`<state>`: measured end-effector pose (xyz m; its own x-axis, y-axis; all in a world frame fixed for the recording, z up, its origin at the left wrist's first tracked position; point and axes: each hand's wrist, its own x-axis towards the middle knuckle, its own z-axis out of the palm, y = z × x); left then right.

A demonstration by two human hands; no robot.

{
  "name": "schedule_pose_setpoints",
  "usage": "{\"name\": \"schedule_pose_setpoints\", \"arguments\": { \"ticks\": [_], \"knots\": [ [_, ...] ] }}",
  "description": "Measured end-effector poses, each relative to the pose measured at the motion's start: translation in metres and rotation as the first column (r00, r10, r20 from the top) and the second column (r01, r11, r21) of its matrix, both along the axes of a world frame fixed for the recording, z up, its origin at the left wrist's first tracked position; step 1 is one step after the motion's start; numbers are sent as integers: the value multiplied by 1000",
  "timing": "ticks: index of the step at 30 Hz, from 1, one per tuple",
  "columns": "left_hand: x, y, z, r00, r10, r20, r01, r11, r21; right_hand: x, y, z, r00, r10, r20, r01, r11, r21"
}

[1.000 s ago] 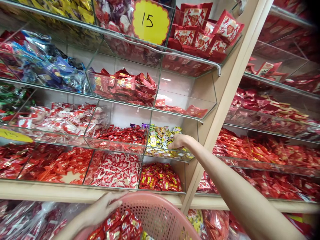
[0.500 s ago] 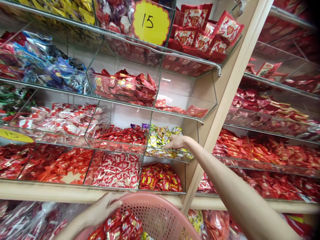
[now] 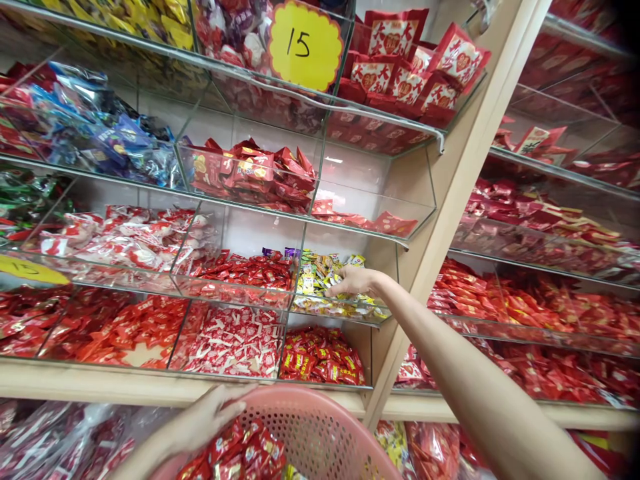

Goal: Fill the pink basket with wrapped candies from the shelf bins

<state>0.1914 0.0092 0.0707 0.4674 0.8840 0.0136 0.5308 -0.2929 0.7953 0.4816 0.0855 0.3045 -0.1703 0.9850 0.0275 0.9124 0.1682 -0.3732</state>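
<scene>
At the lower left, my left hand grips the rim of a pink perforated plastic basket. Inside the basket are several red-wrapped candies, with a bit of yellow wrapper beside them. My right arm stretches forward to a glass-fronted shelf bin, where my right hand lies over small yellow-and-white wrapped candies. Its visible fingers are outstretched and slightly apart, touching the candies; the far fingertips are partly hidden.
A clear glass front edge runs below my right hand. Red candies fill the bin to the left, and more red-and-yellow packets lie underneath. A wooden upright stands right of the bin. A yellow sign hangs above.
My right hand shifts very slightly among the yellow candies, its fingers a little more spread. The left hand and basket stay where they were.
</scene>
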Motion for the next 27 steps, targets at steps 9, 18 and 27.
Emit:
{"name": "schedule_pose_setpoints", "arguments": {
  "ticks": [9,18,27],
  "knots": [
    [-2,4,-6,999,25,32,-25,999,21,18,17,2,945,-22,325,10,999,39],
    [-3,5,-5,1000,0,9,0,999,53,22,18,-14,952,63,301,-74,997,26],
    [2,2,5,998,-65,12,64,996,59,23,28,-23,951,24,307,-54,994,91]
  ]
}}
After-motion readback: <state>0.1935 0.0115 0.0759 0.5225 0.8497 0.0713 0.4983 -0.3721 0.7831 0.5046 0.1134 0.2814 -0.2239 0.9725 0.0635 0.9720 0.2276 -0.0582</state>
